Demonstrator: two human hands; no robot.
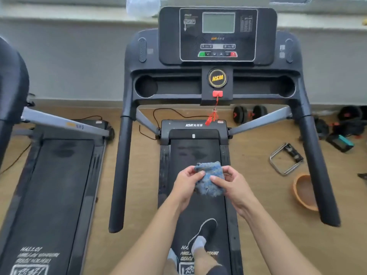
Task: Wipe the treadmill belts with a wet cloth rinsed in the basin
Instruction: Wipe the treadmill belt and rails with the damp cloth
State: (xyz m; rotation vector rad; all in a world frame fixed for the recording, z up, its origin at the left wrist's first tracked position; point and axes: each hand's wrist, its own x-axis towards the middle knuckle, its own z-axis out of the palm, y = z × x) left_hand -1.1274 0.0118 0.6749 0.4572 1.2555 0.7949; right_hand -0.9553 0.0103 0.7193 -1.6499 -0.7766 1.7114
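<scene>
A blue cloth [209, 178] hangs in the air above the middle treadmill's black belt [195, 153]. My left hand [186, 185] pinches its left edge and my right hand [232, 185] pinches its right side, both with curled fingers. I stand on this belt; a dark shoe [206, 231] shows below my arms. The belt has damp, darker patches near its front end. A second treadmill belt [59, 185] lies to the left, also with a dark patch near its front. An orange basin [304, 192] sits on the floor to the right, partly hidden by the right handrail.
The treadmill console [217, 34] and its two black handrails [121, 171] fence me in at the front and sides. Dumbbells [249, 114], a metal handle [286, 158] and other gear lie on the wooden floor at right. Black cables [168, 112] run near the wall.
</scene>
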